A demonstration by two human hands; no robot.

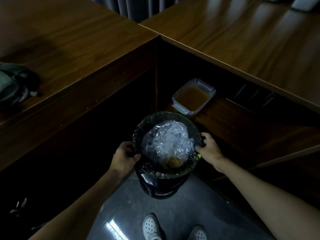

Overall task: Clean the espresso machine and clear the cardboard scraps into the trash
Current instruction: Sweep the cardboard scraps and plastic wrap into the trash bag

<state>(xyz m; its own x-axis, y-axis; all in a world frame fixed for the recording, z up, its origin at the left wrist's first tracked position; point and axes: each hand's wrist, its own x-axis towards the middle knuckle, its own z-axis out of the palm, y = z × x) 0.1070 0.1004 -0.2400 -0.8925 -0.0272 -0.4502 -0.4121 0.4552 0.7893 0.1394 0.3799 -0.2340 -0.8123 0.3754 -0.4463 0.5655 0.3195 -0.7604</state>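
A round black trash bin [161,185] with a dark liner stands on the grey floor in the inner corner between two wooden counters. Crumpled clear plastic [167,140] fills its top, with a brownish lump [174,161] at the near edge. My left hand [124,157] grips the bin's left rim. My right hand [209,148] grips the right rim. No espresso machine or cardboard scraps are in view.
A clear plastic container [194,96] of brown liquid sits on a low shelf behind the bin. Wooden counters [78,45] run left and right at waist height. A dark cloth [13,84] lies on the left counter. My white shoes [152,227] stand on the floor below.
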